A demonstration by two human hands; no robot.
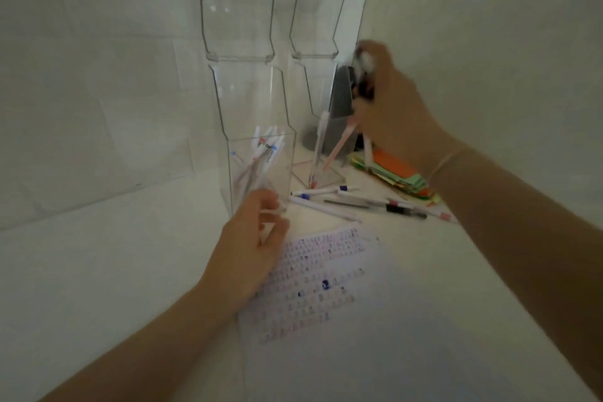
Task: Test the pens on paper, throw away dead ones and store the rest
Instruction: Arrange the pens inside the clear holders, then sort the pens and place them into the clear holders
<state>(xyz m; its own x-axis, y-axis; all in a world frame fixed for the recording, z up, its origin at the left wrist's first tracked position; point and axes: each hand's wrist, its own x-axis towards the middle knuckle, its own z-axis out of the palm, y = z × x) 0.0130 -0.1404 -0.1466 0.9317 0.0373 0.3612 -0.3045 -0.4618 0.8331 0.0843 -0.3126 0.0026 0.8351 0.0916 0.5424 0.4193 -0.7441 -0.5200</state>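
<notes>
A sheet of paper (326,284) with rows of small scribbles lies on the white desk. My left hand (251,245) pinches a thin white pen at the base of the tall clear holder (257,153), which has several pens inside. My right hand (388,101) is raised by the second clear holder (321,140) and grips a bundle of pens; one pinkish pen (339,148) slants down from it into that holder. Several loose pens (359,202) lie on the desk behind the paper.
A pile of orange and green paper notes (398,176) lies at the back right. A dark grey container (339,114) stands in the corner behind the second holder. White walls close in at the back and right.
</notes>
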